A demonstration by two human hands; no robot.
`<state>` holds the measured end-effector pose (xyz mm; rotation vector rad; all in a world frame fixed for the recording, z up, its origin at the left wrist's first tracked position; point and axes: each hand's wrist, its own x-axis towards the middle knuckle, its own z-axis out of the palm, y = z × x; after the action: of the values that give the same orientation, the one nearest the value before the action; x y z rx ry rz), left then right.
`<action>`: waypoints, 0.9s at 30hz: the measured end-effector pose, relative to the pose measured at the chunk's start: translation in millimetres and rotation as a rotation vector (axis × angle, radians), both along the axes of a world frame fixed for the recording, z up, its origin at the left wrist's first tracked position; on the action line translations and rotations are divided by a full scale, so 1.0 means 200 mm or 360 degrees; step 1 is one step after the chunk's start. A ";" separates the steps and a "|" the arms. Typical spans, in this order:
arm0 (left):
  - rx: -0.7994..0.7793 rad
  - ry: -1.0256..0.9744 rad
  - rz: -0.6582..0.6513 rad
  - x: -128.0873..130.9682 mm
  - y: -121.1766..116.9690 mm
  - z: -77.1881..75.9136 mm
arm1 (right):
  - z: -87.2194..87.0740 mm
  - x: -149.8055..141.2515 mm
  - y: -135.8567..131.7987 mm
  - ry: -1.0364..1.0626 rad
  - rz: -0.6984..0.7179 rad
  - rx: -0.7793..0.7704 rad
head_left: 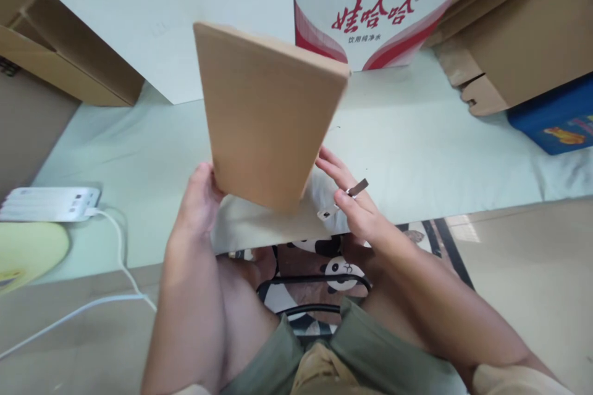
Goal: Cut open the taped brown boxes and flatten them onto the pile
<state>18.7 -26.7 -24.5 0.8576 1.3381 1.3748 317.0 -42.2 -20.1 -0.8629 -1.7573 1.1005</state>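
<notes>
A flat brown cardboard box point(266, 114) stands tilted upright above the edge of a pale sheet-covered surface point(417, 136). My left hand point(200, 200) grips its lower left corner, thumb on the near face. My right hand point(354, 203) is just right of the box's lower edge, fingers stretched toward it, with a small dark strip point(357, 187) pinched between thumb and forefinger. A white scrap hangs under that thumb.
A white carton with red print point(375, 6) stands behind the box. Brown cartons point(509, 31) are stacked at the right, a blue box point(556, 117) beside them, another brown carton point(65, 49) at the left. A white power strip point(49, 203) with cable lies left. My knees are below.
</notes>
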 end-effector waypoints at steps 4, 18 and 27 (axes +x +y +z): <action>-0.0095 -0.0060 -0.0407 -0.02 0.00 -0.11 | 0.03 0.02 0.00 -0.0066 -0.0059 0.0110; -0.0585 0.0911 -0.0863 0.06 -0.02 0.09 | 0.03 0.04 -0.02 0.0400 -0.0126 0.0294; 0.1311 0.1358 -0.0208 0.24 -0.05 0.05 | 0.10 0.03 -0.03 0.0152 0.0123 0.0279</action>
<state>65.9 -37.5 -13.8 2.2278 1.2354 1.5227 323.9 -49.0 0.0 -0.6303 -1.7894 1.0029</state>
